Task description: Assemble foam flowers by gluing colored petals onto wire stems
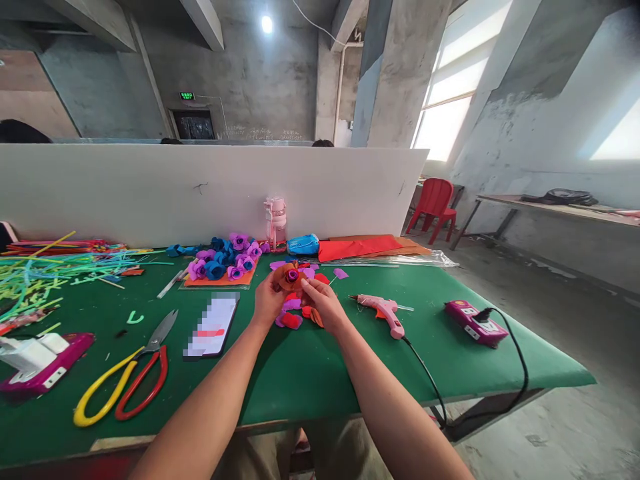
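My left hand (269, 300) and my right hand (323, 301) meet over the middle of the green table (310, 373). Together they pinch a small felt flower (291, 275) with an orange outer petal and a purple centre. The fingers of both hands are curled closed on it. Loose red, orange and purple petal pieces (295, 319) lie on the table just under my hands. A pink glue gun (383, 310) rests on the table to the right of my right hand.
A pile of finished purple and blue flowers (225, 261) sits behind on an orange sheet. Yellow and red scissors (133, 377), a phone (213, 327), a pink power strip (475, 322) with black cable, a pink bottle (276, 223), red sheets (357, 247) and coloured sticks (45, 270) lie about. A white partition (150, 193) backs the table.
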`<control>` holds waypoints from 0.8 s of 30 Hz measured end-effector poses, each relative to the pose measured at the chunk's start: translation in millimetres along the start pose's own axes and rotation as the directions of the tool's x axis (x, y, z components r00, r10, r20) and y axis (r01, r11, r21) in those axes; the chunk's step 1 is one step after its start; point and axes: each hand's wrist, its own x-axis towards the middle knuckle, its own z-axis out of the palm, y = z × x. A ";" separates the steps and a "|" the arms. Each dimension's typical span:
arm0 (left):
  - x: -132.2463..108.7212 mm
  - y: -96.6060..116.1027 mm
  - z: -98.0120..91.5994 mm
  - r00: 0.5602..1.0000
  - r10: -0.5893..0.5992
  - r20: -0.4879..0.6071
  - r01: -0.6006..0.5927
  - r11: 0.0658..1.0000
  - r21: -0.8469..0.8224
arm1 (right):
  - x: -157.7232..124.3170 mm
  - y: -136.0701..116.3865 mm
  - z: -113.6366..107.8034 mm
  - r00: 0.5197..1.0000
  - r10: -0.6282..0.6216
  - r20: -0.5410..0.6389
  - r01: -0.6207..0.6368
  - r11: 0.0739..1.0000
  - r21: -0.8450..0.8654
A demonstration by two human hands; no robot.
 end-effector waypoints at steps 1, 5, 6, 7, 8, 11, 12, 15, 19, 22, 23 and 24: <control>0.0 0.9 -0.4 1.000 0.004 -0.007 -0.004 1.000 0.007 | -0.2 0.5 -0.2 1.000 -0.011 0.021 0.012 0.999 -0.036; 1.4 -2.0 -0.5 0.999 0.025 -0.028 -0.024 0.999 0.024 | -0.8 0.9 -0.2 0.998 -0.038 0.052 0.042 0.997 -0.066; 1.7 -3.8 -0.1 0.999 0.025 -0.025 -0.025 1.000 0.004 | -1.0 0.4 -0.1 0.998 -0.033 0.044 0.035 0.998 -0.046; 2.0 -5.8 0.3 1.000 0.019 -0.014 -0.020 1.000 -0.017 | -1.2 -0.3 0.0 0.999 -0.026 0.035 0.026 1.000 -0.016; 2.2 -7.7 0.8 1.000 0.009 0.003 -0.009 0.999 -0.033 | -1.4 -1.1 0.0 0.999 -0.017 0.027 0.017 1.000 0.019; 2.4 -12.1 1.3 0.998 -0.028 0.057 0.029 0.999 -0.015 | -1.0 -2.8 -0.6 1.000 -0.002 0.004 0.002 0.995 0.101; 2.3 -12.8 1.2 0.998 -0.033 0.059 0.033 0.999 0.001 | -0.4 -3.0 -0.9 1.000 0.000 -0.015 0.001 0.993 0.117; 2.2 -12.7 0.5 0.999 -0.019 0.034 0.018 1.000 0.016 | 2.1 -2.2 -1.8 0.994 0.014 -0.108 0.003 0.987 0.160; 1.2 -9.6 -0.1 0.998 -0.003 0.063 0.000 0.999 0.039 | 4.7 0.0 -1.7 0.981 0.028 -0.190 0.010 0.981 0.195; -0.1 -7.9 -0.2 0.996 0.018 0.092 -0.024 0.997 0.068 | 5.0 0.6 -1.7 0.984 0.036 -0.176 -0.002 0.982 0.187; -0.4 -7.8 -0.3 0.996 0.023 0.088 -0.030 0.997 0.077 | 4.9 0.6 -2.3 0.983 0.033 -0.180 0.000 0.984 0.179; -0.6 -7.7 -0.5 0.997 0.027 0.077 -0.034 0.996 0.086 | 5.0 0.5 -3.5 0.980 0.025 -0.196 0.009 0.985 0.170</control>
